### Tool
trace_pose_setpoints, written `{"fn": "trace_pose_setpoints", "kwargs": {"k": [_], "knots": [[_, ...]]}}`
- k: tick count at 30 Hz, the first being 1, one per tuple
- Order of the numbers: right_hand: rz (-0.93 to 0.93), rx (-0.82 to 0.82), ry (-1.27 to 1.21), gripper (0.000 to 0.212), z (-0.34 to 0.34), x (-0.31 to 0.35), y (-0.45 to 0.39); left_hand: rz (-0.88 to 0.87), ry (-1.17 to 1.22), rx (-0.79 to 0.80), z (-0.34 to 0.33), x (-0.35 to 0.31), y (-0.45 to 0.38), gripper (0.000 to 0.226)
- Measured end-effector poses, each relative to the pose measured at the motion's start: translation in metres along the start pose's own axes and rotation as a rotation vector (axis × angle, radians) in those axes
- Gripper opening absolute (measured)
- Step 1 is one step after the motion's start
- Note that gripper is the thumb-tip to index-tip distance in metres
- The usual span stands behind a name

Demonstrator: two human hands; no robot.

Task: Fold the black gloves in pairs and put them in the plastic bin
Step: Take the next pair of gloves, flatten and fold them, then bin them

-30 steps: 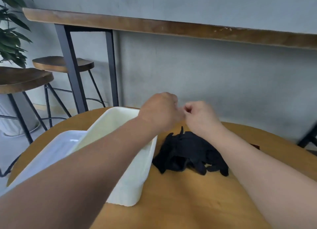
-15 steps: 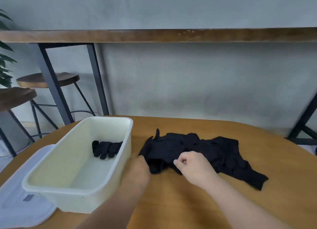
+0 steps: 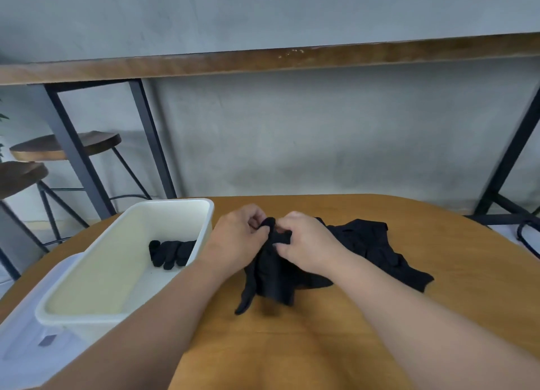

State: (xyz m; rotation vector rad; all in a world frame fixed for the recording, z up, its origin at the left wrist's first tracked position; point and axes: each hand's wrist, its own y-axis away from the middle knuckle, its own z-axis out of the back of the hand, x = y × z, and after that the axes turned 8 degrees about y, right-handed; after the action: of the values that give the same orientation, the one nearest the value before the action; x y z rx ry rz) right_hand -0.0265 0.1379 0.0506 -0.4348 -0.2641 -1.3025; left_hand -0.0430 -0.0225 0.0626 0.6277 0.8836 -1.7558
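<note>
One folded pair of black fabric gloves (image 3: 172, 253) sits in the white rectangular plastic bin (image 3: 122, 272), against its right wall, so the task looks early on. The rest is undone: a loose heap of black gloves (image 3: 371, 252) lies on the round wooden table (image 3: 292, 346), just right of the bin. Left hand (image 3: 236, 243) and right hand (image 3: 306, 243) are together right of the bin's far corner, both pinching the top of one black glove (image 3: 268, 275) lifted off the heap, fingers hanging down near the table. Judgement: pairing step in hand; still to match its partner, fold, drop in the bin. Heap count can't be told.
</note>
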Motion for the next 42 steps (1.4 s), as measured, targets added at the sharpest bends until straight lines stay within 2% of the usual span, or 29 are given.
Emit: {"fn": "trace_pose_setpoints", "kwargs": {"k": [1,5,8,11,14,15,17,19,21,23,25,27,29,31,33,35,37,39,42], "knots": [[-0.021,0.008,-0.026,0.018,0.004,0.002,-0.001,0.012,0.024,-0.006,0.003,-0.005,-0.001,0.011],[-0.165,-0.068,-0.317,0.020,0.026,0.007,0.005,0.090,0.200,-0.027,0.009,-0.019,-0.014,0.007],[-0.175,-0.074,-0.529,0.014,0.038,0.010,0.011,0.133,0.354,-0.037,0.008,-0.032,-0.027,0.006],[-0.188,-0.038,-0.484,0.015,0.042,0.007,0.015,0.166,0.559,-0.052,0.008,-0.049,-0.033,0.004],[-0.266,-0.010,-0.321,0.009,0.045,-0.003,0.018,0.225,0.704,-0.068,0.004,-0.056,-0.029,0.006],[-0.286,-0.010,-0.268,0.011,0.047,-0.006,0.020,0.260,0.742,-0.083,0.002,-0.055,-0.028,0.006],[-0.317,-0.042,-0.218,0.028,0.051,-0.011,0.024,0.350,0.860,-0.112,-0.003,-0.052,-0.023,0.005],[-0.360,-0.073,-0.271,0.048,0.054,-0.013,0.030,0.446,1.035,-0.112,-0.008,-0.050,-0.019,0.003],[-0.414,-0.045,-0.379,0.056,0.052,-0.013,0.037,0.525,1.164,-0.098,-0.012,-0.050,-0.014,0.012],[-0.458,-0.007,-0.500,0.056,0.047,-0.016,0.044,0.579,1.228,-0.093,-0.017,-0.052,-0.008,0.012],[-0.474,0.010,-0.664,0.042,0.042,-0.019,0.050,0.620,1.268,-0.096,-0.021,-0.053,-0.004,0.012],[-0.470,0.006,-0.730,0.021,0.039,-0.023,0.057,0.659,1.281,-0.095,-0.026,-0.052,0.001,0.014],[-0.446,-0.065,-0.683,0.009,0.039,-0.026,0.062,0.683,1.277,-0.091,-0.029,-0.051,0.007,0.014],[-0.400,-0.150,-0.581,0.013,0.046,-0.028,0.067,0.693,1.220,-0.106,-0.032,-0.048,0.012,0.014],[-0.343,-0.213,-0.421,0.017,0.056,-0.029,0.072,0.674,1.065,-0.110,-0.035,-0.045,0.016,0.012],[-0.262,-0.228,-0.210,0.019,0.068,-0.029,0.076,0.584,0.767,-0.095,-0.037,-0.044,0.021,0.024],[-0.179,-0.175,-0.046,0.019,0.079,-0.027,0.080,0.386,0.494,-0.040,-0.038,-0.047,0.025,0.041],[-0.130,-0.083,0.077,0.019,0.089,-0.023,0.082,0.206,0.420,0.118,-0.041,-0.057,0.029,0.043],[-0.106,-0.020,0.146,0.018,0.098,-0.020,0.083,0.136,0.444,0.287,-0.049,-0.070,0.032,0.029]]}}
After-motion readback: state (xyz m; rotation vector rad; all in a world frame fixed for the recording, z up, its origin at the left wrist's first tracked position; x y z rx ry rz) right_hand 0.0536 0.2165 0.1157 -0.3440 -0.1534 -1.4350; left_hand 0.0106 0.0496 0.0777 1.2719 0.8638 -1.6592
